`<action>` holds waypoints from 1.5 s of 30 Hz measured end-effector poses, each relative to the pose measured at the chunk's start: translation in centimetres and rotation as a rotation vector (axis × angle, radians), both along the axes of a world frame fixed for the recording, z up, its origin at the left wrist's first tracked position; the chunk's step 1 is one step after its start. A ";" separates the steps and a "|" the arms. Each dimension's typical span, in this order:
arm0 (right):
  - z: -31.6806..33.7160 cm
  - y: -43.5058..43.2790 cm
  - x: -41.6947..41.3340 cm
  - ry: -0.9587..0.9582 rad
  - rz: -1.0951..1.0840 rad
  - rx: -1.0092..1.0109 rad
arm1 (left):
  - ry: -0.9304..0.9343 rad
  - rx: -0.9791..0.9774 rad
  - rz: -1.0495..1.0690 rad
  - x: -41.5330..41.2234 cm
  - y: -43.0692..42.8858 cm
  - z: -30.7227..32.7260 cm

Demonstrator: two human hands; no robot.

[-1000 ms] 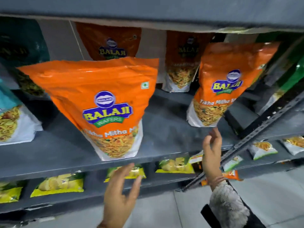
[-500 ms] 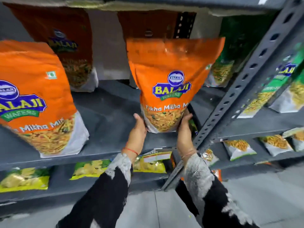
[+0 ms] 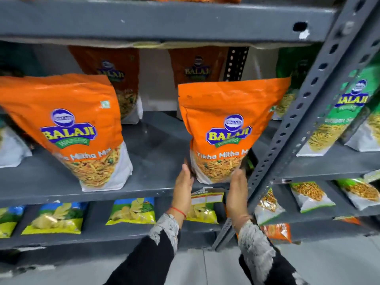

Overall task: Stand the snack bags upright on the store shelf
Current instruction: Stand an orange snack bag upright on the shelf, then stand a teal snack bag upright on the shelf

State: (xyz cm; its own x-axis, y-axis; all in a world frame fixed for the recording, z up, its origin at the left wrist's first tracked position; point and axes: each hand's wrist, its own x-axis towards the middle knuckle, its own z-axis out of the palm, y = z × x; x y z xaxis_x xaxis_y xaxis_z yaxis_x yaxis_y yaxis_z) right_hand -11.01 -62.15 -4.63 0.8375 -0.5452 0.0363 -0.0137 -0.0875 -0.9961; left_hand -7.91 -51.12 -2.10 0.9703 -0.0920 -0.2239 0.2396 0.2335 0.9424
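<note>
An orange Balaji snack bag (image 3: 226, 128) stands upright at the front edge of the grey middle shelf (image 3: 156, 159), close to the slanted metal post. My left hand (image 3: 183, 190) presses its lower left corner and my right hand (image 3: 237, 192) its lower right corner, palms facing each other with the bag's base between them. A second orange bag (image 3: 78, 124) stands upright to the left, apart from both hands. Two more orange bags (image 3: 115, 79) (image 3: 197, 66) lean against the back wall in shadow.
A perforated grey post (image 3: 304, 112) rises just right of my right hand. Green Balaji bags (image 3: 339, 120) fill the neighbouring shelf bay. Yellow chip packets (image 3: 131, 210) lie on the lower shelf. The upper shelf board (image 3: 164, 19) hangs just above the bags' tops.
A second ago both hands were free below the shelf. They then closed on the right orange bag's base and have since slid slightly lower, the bag still upright.
</note>
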 end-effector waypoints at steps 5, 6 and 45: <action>-3.6 6.5 -3.7 -0.193 -0.085 -0.362 | -0.266 0.161 0.206 -2.4 6.7 -3.4; -4.3 8.4 -3.7 -0.215 -0.025 -0.373 | -0.276 0.183 0.262 -2.8 8.6 -3.6; 0.0 48.0 20.4 0.178 0.628 -0.368 | -0.218 0.506 -0.081 19.1 57.3 -3.6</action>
